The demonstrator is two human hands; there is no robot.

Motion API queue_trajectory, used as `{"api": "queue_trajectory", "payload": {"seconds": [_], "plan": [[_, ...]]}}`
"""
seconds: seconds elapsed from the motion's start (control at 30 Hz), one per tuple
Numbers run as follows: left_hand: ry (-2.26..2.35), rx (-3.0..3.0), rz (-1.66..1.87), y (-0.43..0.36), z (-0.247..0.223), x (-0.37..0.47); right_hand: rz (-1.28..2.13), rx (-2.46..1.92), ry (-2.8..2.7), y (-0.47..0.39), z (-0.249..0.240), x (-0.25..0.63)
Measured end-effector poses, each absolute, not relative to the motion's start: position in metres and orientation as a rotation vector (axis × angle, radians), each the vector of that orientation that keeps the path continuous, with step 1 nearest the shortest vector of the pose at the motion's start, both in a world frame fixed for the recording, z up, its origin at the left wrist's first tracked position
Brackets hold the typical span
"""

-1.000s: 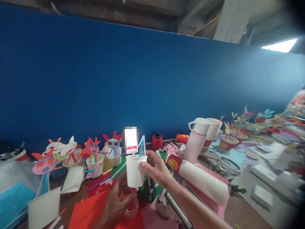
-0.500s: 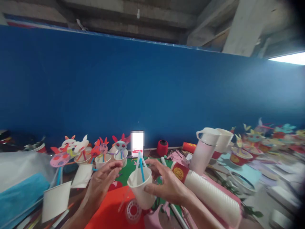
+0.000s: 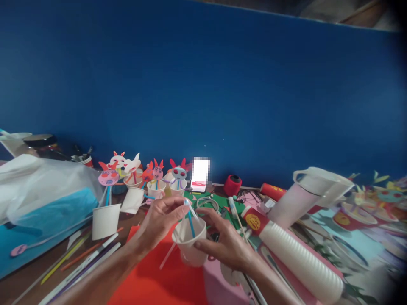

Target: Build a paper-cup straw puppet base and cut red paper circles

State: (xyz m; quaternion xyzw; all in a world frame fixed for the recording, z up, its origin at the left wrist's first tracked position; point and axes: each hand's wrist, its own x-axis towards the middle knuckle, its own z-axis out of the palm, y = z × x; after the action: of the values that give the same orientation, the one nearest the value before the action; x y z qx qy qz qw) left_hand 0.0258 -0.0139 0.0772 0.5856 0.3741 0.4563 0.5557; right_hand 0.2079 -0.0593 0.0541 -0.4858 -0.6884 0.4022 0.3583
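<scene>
2 forearms (image 3: 110, 264) converge; left grip (image 3: 168, 218) pinches, right grip (image 3: 221, 239) curls (thumb (image 3: 205, 245) extended).

Before you: the cup (image 3: 191, 251)
Straws (image 3: 191, 223) inside; you have the phone (image 3: 199, 174) behind it, a cup stack (image 3: 300, 258) right, figures (image 3: 158, 172) behind left.

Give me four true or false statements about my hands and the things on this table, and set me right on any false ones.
1. Your right hand holds a white paper cup. True.
2. Your left hand is underneath that cup. False: its fingers are at the tops of the straws.
3. The stack of cups lies on its side. True.
4. The red cylinder stands left of the bright screen. False: it stands right of it.
</scene>
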Motion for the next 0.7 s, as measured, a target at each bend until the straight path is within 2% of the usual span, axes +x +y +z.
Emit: {"api": "queue_trajectory", "payload": {"seconds": [0.4, 0.7], "plan": [[0.789, 1.190, 1.108, -0.0087, 0.0721, 0.0243, 1.249, -1.158, -1.593, -0.0569, 0.0509, 0.2029], [0.894, 1.239, 1.138, -0.0075, 0.0761, 0.0266, 1.079, -1.249, -1.604, -0.0597, 0.0491, 0.2016]]}}
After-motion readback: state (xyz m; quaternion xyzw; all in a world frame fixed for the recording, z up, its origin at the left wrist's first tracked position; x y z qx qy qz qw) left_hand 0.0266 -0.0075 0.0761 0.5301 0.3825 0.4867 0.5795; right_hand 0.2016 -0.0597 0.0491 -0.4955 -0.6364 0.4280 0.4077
